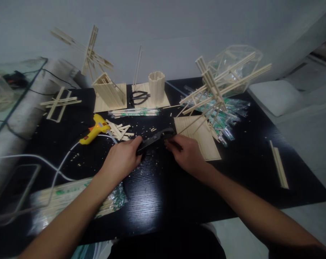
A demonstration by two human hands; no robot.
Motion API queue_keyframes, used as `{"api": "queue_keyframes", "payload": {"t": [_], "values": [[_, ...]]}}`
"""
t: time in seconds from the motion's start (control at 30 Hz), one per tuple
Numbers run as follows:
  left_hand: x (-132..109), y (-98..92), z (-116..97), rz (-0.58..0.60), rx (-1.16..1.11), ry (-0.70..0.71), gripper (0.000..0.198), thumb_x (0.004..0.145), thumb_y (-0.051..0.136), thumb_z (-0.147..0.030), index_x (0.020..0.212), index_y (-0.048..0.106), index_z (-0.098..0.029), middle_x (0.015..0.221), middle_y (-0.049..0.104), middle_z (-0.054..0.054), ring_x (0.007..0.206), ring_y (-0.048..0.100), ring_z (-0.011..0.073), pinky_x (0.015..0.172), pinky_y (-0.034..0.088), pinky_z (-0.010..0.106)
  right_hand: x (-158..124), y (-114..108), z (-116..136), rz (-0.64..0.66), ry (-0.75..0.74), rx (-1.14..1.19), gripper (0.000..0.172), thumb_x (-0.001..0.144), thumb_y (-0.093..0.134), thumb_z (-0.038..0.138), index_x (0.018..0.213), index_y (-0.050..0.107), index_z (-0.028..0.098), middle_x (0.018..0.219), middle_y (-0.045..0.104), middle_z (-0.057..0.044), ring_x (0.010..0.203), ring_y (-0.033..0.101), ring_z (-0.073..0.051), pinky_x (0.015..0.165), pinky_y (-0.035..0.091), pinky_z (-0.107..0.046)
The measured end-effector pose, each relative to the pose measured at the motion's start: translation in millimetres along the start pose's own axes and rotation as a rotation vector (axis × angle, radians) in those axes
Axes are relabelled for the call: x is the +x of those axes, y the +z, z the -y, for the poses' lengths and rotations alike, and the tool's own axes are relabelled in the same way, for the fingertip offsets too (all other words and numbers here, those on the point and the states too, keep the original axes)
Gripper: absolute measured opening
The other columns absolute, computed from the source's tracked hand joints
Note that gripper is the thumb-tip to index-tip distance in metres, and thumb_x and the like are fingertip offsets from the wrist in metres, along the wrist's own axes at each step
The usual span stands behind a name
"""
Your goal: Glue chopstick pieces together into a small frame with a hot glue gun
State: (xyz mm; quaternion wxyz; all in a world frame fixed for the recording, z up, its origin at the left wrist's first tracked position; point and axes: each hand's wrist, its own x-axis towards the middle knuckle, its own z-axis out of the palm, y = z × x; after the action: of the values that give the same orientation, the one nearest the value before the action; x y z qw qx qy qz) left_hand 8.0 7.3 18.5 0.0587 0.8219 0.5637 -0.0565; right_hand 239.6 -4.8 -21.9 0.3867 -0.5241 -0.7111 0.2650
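Note:
My left hand [124, 155] is closed round one end of black scissors [153, 139], which lie between my two hands above the dark table [176, 194]. My right hand [187, 153] is at the other end, by the black handle loops, with its fingers bent together; whether it grips them is blurred. Just right of it a flat panel of wooden sticks [199, 138] lies under a windmill-like stick frame [214, 86]. A yellow glue gun [95, 129] rests left of my left hand beside a pile of short sticks [120, 129].
At the back stand a square stick tower [106, 91] and a round stick cup [157, 88], with black-handled scissors [138, 97] between them. Bagged sticks lie at the lower left [60, 198] and back right [227, 111]. A white cable [57, 169] crosses the left side.

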Motion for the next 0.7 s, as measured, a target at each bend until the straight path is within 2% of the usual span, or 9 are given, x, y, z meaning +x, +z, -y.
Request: {"api": "queue_keyframes", "payload": {"t": [0.1,0.27,0.43,0.7], "values": [[-0.2,-2.6,-1.4,-0.054,0.082,-0.011,0.021,0.1,0.055,-0.039,0.104,0.063,-0.021,0.099,0.074,0.009,0.089,0.074,0.0314,0.062,0.047,0.035,-1.0,-0.3,2.5,0.013,0.008,0.01,0.009,0.094,0.066,0.018,0.093,0.074,0.022,0.089,0.077,-0.004,0.079,0.07,-0.02,0.074,0.052,-0.032],[-3.3,-5.4,-4.3,-0.114,0.064,-0.037,0.058,0.098,0.042,-0.073,0.097,0.065,-0.021,0.096,0.071,0.008,0.087,0.072,0.0297,0.064,0.047,0.035,-2.8,-1.8,6.8,0.022,0.017,0.017,0.009,0.094,0.066,0.018,0.09,0.073,0.022,0.085,0.076,-0.003,0.075,0.069,-0.019,0.07,0.051,-0.03],[-3.4,-7.1,-3.0,-0.054,-0.022,-0.029,0.065,0.103,0.024,-0.071,0.09,0.063,-0.021,0.09,0.068,0.008,0.082,0.07,0.0287,0.066,0.047,0.037,-2.7,-3.3,10.7,0.055,0.04,0.031,0.01,0.093,0.067,0.017,0.085,0.072,0.022,0.08,0.076,-0.002,0.072,0.069,-0.019,0.068,0.05,-0.03],[-1.0,-8.4,-5.1,0.017,-0.074,-0.051,0.068,0.102,0.023,-0.071,0.085,0.065,-0.02,0.084,0.067,0.01,0.081,0.069,0.0298,0.069,0.049,0.039,-2.0,-2.0,11.5,0.111,0.146,0.078,0.013,0.091,0.069,0.017,0.08,0.072,0.021,0.073,0.076,-0.001,0.068,0.071,-0.019,0.066,0.051,-0.031]]}}
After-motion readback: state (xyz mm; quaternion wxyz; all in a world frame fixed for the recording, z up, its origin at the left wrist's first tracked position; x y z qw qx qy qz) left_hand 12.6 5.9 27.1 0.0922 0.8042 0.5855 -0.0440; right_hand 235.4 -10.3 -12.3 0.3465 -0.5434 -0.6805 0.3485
